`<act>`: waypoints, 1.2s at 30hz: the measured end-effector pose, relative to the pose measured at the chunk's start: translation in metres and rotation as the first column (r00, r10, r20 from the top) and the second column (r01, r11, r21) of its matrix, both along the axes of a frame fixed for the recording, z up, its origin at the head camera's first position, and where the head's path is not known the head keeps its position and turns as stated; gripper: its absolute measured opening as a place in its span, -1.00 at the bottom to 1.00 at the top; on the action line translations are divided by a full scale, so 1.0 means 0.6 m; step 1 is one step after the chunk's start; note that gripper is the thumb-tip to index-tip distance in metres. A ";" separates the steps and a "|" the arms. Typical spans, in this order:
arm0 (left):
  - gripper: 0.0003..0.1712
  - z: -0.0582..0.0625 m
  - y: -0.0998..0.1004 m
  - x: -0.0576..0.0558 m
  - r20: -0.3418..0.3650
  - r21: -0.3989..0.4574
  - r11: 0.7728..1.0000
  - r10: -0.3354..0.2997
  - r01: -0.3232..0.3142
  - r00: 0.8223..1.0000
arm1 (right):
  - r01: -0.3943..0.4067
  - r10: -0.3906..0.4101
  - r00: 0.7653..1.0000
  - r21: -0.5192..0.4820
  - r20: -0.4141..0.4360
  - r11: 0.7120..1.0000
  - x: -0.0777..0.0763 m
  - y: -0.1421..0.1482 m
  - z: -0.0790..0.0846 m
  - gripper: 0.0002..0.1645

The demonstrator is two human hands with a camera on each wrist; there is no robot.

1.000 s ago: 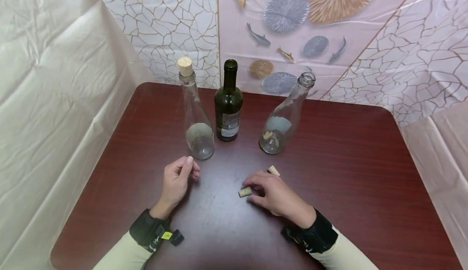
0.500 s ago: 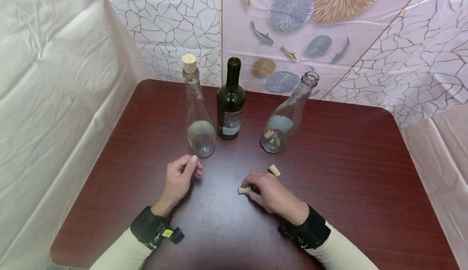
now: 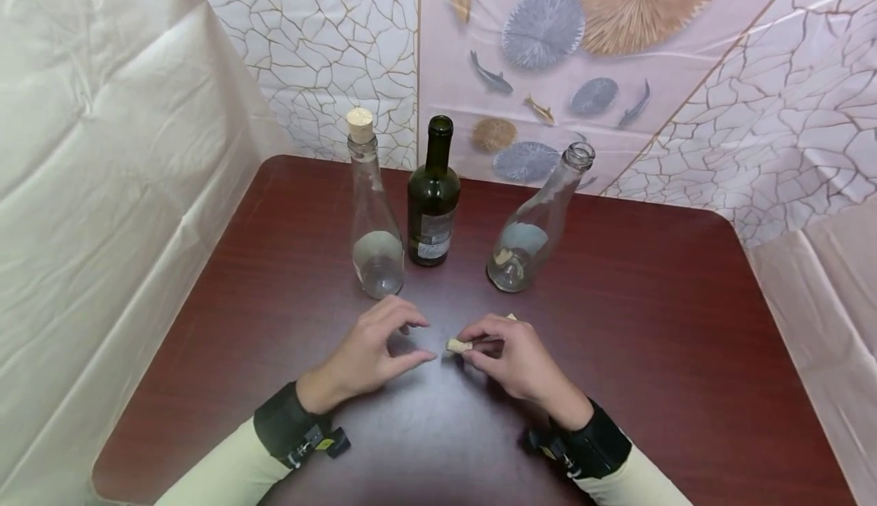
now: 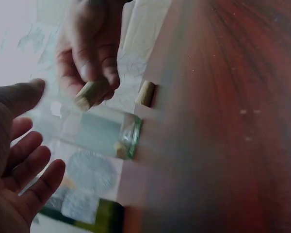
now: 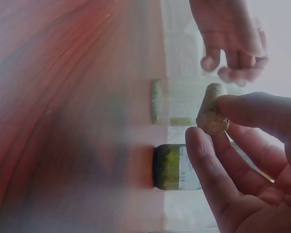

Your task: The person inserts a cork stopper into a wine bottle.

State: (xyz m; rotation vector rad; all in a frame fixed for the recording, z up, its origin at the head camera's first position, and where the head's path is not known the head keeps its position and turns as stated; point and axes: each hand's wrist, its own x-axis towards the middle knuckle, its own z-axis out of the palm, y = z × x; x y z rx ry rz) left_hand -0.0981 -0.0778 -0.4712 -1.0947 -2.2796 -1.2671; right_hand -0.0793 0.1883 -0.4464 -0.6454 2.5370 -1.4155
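Note:
Between thumb and fingers my right hand [image 3: 517, 358] pinches a cork [image 3: 458, 346], raised over the table; the right wrist view shows that cork [image 5: 214, 110] close up. Facing it from the left is my left hand [image 3: 370, 346], thumb and fingers spread apart with nothing between them. A second cork [image 4: 146, 93] lies on the table, mostly covered by my right hand in the head view. Beyond my left hand stands a clear bottle [image 3: 378, 255] with a large cork stopper [image 3: 360, 125] in its mouth.
A dark green wine bottle [image 3: 434, 209] stands uncorked in the middle at the back. To its right, an uncorked clear bottle [image 3: 537, 221] has a cork piece [image 3: 503, 256] inside near its base. Patterned sheets hang behind the reddish-brown table [image 3: 651, 323].
My right hand has lifted the cork off the table. My left hand has moved right toward it, its thumb and fingers parting.

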 end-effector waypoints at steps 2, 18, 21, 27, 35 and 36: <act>-0.49 0.007 0.010 -0.001 -0.064 -0.085 0.995 -0.055 0.049 0.996 | 0.016 -0.014 0.999 -0.034 0.039 0.999 0.002 0.002 0.003 -0.76; -0.74 0.022 0.047 -0.003 -0.223 -0.184 0.966 -0.222 0.183 0.949 | 0.010 0.041 0.959 -0.178 0.280 0.984 0.001 0.012 0.017 -0.77; -0.76 0.021 0.049 -0.004 -0.241 -0.167 0.968 -0.224 0.187 0.944 | 0.005 0.045 0.962 -0.180 0.271 0.984 -0.001 0.012 0.017 -0.77; -0.77 0.017 0.051 -0.003 -0.236 -0.115 0.978 -0.196 0.173 0.952 | -0.003 0.051 0.971 -0.202 0.235 0.979 -0.003 0.012 0.021 -0.78; -0.68 0.016 0.053 0.004 -0.036 0.155 0.984 -0.088 0.092 0.996 | 0.021 0.062 0.977 -0.379 0.204 0.925 -0.008 0.009 0.048 -0.65; -0.67 0.017 0.053 0.004 -0.005 0.201 0.976 -0.082 0.081 0.997 | 0.030 0.055 0.978 -0.395 0.201 0.918 -0.008 0.008 0.050 -0.64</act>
